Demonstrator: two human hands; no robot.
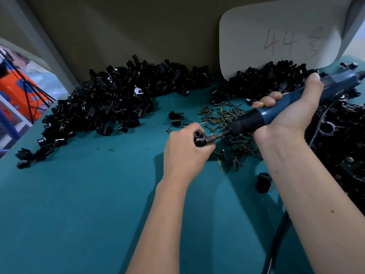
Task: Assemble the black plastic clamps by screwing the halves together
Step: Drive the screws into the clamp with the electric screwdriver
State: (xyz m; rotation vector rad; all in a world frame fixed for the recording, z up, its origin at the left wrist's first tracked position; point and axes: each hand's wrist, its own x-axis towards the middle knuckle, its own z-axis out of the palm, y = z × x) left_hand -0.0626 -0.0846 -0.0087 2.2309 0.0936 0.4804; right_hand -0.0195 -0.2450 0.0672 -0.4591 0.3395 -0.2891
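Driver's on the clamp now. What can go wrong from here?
1. The left hand holds the clamp in the air, unsupported; the driver bit could slip off towards the fingers.
2. The driver meets the clamp at a slant, so the screw may cross-thread.
3. The right hand's forearm hangs over the loose screws and could scatter them.

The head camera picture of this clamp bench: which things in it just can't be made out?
All in the head view:
- The clamp is mostly wrapped by the left hand; whether a screw is seated cannot be told.
- The driver bit's tip is buried in the clamp.
- The electric screwdriver in the right hand is cut off by the right edge.
- The screws are too small to show their heads.
- The card's last mark is too faint.
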